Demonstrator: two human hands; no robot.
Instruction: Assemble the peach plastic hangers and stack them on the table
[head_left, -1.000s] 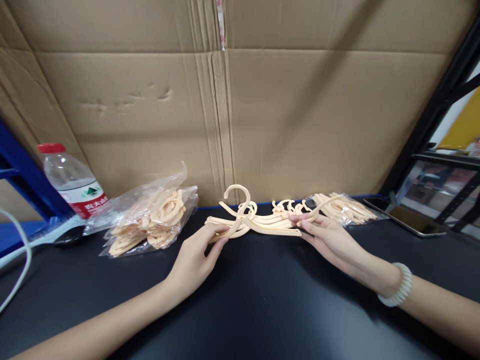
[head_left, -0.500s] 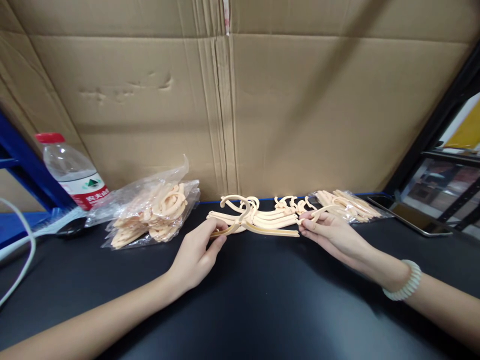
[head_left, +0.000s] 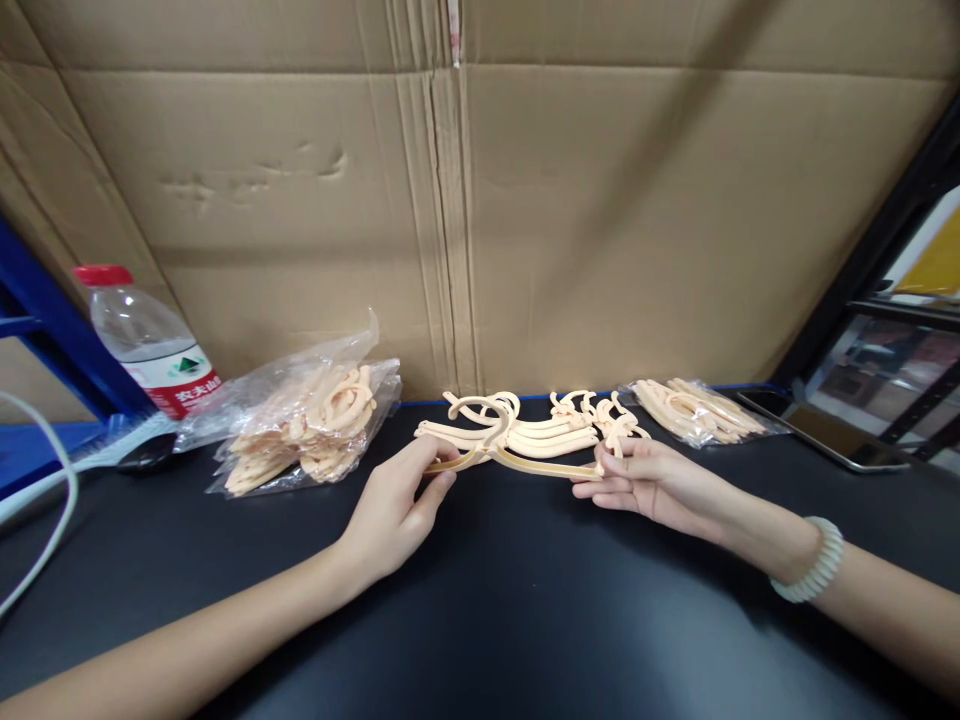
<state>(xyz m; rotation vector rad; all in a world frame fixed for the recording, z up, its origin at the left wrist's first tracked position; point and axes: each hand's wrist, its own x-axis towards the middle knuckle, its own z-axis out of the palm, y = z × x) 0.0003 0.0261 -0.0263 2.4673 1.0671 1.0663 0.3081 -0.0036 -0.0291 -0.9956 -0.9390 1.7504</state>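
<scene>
A pale beige plastic clothes hanger (head_left: 547,469) is held up above the black table, its hook curving upward. My left hand (head_left: 397,497) is closed round the hanger's left arm, thumb in front. At the other end of the hanger, my right hand (head_left: 652,480) pinches a small curved plastic piece (head_left: 616,446) of the same colour, now close against the hanger's tip. My fingers partly hide where the two meet, so I cannot tell whether they are joined. Behind the hanger lie several more hangers (head_left: 555,441) in a stack, with loose curved pieces (head_left: 574,405) beside them.
A clear bag of beige parts (head_left: 300,430) lies at left, and another bag (head_left: 697,410) at right. Further left stand a water bottle (head_left: 154,345) and a brush (head_left: 135,440). A phone-like dark slab (head_left: 832,435) rests at far right. Cardboard (head_left: 675,200) walls the back.
My right hand has moved slightly down and left, bringing the curved piece to the hanger's right tip and turning it. My left hand keeps its hold; the hanger has dipped slightly.
</scene>
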